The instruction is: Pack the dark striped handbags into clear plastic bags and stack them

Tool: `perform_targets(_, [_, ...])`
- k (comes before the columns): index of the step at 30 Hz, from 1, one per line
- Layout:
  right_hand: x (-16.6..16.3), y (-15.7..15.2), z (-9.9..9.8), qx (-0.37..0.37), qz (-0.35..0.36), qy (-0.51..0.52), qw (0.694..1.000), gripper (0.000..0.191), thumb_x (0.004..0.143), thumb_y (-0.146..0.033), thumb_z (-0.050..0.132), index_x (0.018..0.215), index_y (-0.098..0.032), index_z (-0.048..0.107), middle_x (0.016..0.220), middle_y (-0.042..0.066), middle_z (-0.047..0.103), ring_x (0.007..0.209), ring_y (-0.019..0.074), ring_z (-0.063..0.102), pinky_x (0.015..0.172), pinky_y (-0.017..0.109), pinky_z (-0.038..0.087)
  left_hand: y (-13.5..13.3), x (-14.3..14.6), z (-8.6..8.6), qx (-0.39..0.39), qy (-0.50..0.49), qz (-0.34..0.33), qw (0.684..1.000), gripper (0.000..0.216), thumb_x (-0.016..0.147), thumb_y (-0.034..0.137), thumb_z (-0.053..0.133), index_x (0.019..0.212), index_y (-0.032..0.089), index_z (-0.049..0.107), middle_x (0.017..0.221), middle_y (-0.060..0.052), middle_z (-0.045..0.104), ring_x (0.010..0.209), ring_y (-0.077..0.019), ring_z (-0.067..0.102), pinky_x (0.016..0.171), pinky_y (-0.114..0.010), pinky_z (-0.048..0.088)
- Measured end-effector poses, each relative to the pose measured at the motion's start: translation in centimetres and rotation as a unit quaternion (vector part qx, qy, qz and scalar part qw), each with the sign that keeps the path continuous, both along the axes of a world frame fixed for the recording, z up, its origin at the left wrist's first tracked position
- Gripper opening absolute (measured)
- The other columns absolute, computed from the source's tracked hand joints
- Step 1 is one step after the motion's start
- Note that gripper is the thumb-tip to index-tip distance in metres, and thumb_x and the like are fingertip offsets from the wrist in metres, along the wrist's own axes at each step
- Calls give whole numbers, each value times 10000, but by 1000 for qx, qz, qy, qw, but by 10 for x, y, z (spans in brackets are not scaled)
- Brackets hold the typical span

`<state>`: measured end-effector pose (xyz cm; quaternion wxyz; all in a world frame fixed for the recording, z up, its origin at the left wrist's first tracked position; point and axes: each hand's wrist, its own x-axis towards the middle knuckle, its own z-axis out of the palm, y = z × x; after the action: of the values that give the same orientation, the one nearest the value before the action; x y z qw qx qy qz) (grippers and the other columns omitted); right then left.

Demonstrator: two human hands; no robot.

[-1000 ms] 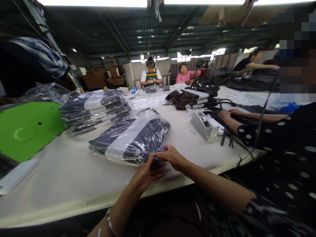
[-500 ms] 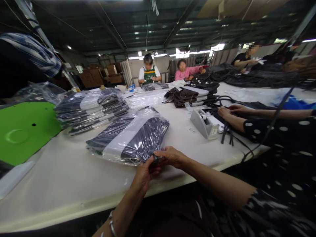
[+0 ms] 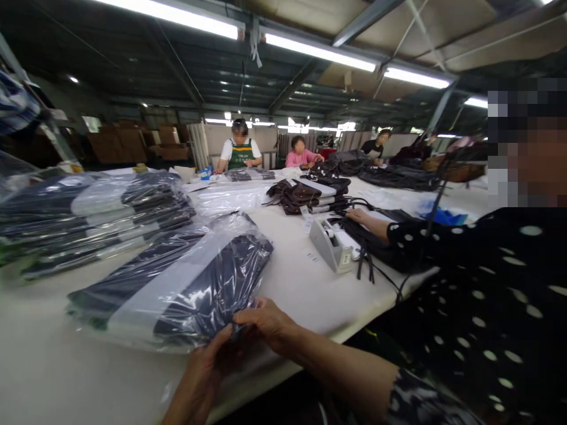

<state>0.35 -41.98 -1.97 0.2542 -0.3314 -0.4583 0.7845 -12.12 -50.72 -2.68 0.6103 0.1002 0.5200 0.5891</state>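
1. The long white table carries everything named below and serves as the landmark here; it runs from the near edge to the far end of the hall.
2. A stack of bagged dark garments sits on the table's left side, well behind the near edge.
3. The bagged garment, dark cloth with a white insert in clear plastic, lies flat close to the table's near edge, just in front of that stack.
4. A co-worker's arm in a dotted sleeve reaches onto the table from its right side, the hand resting on black straps.
5. A grey tape dispenser stands mid-table, just beside those straps.
6. The right hand pinches the bag's near corner at the table's front edge, fingers closed on the plastic.
7. The left hand meets it at that same corner, fingertips clasping the plastic too, touching the right hand's.
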Motion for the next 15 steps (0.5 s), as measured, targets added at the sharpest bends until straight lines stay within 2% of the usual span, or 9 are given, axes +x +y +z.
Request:
perform_targets(2, [17,15,7,36,56,-40,997,470,579,-484,815,873,-138,693,754,28,690,615,139,621,574,253,476,-1,-1,0,-2,-12,3,1000,280,837,164,698,1113,116,686,1074,-131,752,904,-270,734,733,-351,622])
perform_targets(4, [52,43,24,119,30,-123,985,419,656,-505,773,847,-144,678,787,43,694,666,156,640,603,268,490,-1,0,-1,-3,-4,29,1000,286,825,118,700,1110,129,680,1105,-114,744,897,-249,735,763,-360,632])
perform_targets(5, [75,60,36,181,-37,-171,968,369,691,-482,746,840,-153,672,804,44,696,682,158,641,602,263,483,-1,0,-2,-4,5,48,999,281,818,91,698,1097,125,679,1101,-110,744,883,-238,736,768,-359,637])
perform_targets(6, [101,78,48,242,-121,-223,937,312,738,-449,704,854,-161,676,811,44,699,707,159,642,621,258,480,0,1,-3,-3,12,62,998,282,812,69,696,1089,118,675,1089,-109,746,871,-229,736,771,-356,641])
perform_targets(8, [156,115,71,297,-272,-349,846,231,806,-399,634,865,-183,691,800,36,702,769,167,647,686,252,482,1,2,-7,8,17,84,996,302,800,43,696,1093,109,665,1046,-106,752,849,-222,737,756,-342,648])
perform_targets(9, [182,131,80,294,-317,-380,818,209,822,-374,615,871,-185,689,829,43,704,822,178,644,712,252,471,2,2,-9,11,18,92,995,316,790,34,700,1095,108,663,1023,-101,754,838,-222,738,743,-339,652])
perform_targets(11, [223,155,89,270,-346,-419,795,193,806,-354,640,786,-166,681,785,65,694,826,203,638,691,262,454,4,2,-12,14,20,105,994,311,776,23,703,1073,106,666,994,-93,756,827,-223,737,730,-337,657])
perform_targets(13, [245,170,87,222,-338,-438,803,260,790,-368,667,653,-147,650,680,79,663,700,194,615,625,275,440,4,2,-14,12,18,108,994,249,775,21,697,1011,95,675,984,-98,754,827,-224,737,724,-334,659])
perform_targets(15, [249,178,79,177,-318,-438,822,321,790,-385,675,590,-138,635,623,76,646,574,156,559,558,271,418,3,2,-14,11,14,104,994,190,781,26,690,961,87,678,970,-102,753,823,-218,735,716,-318,658])
